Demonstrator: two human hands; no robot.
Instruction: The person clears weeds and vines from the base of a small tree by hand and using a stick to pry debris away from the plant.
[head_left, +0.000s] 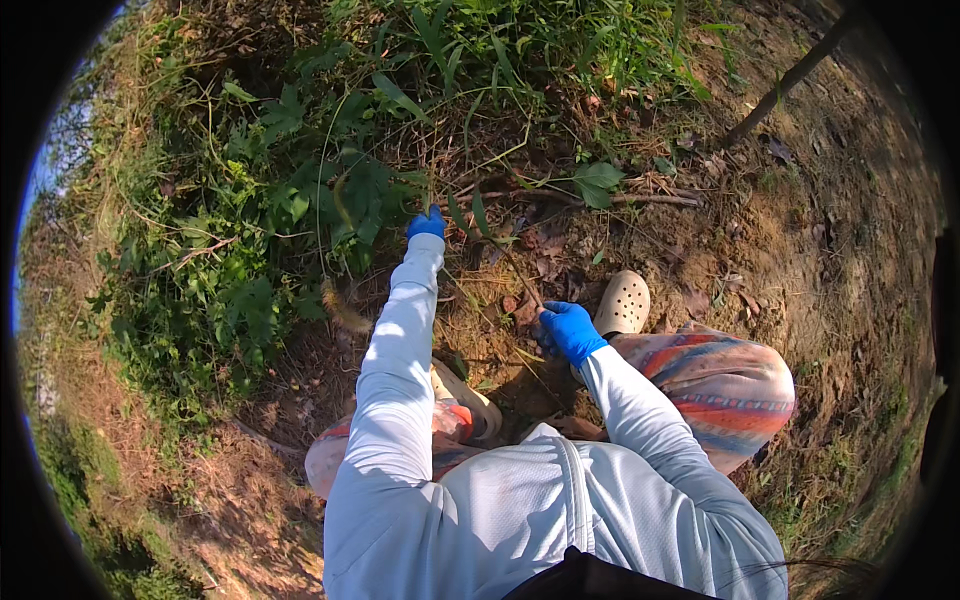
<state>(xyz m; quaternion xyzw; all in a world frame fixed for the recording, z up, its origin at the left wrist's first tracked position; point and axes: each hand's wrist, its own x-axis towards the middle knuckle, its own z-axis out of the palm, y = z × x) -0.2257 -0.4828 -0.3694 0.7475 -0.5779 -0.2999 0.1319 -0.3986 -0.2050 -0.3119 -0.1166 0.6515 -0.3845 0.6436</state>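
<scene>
My left hand (427, 223), in a blue glove, reaches forward and is closed around thin grass stems (432, 169) at the edge of the weeds. Nearer to my body and to the right, my right hand (571, 330), also gloved in blue, is closed on the end of a thin brown stick or tool shaft (519, 271). This shaft slants forward and left towards my left hand; its far end is lost among leaves, so I cannot tell exactly what it is. Both arms are in pale long sleeves.
Broad-leaved vines (247, 300) spread at the left, and tall grass (510, 45) grows ahead. A fallen branch (645, 199) lies just beyond my hands. A slim trunk (787, 79) leans at the upper right. My beige clogs (624, 301) rest on bare soil with dry leaves (697, 300).
</scene>
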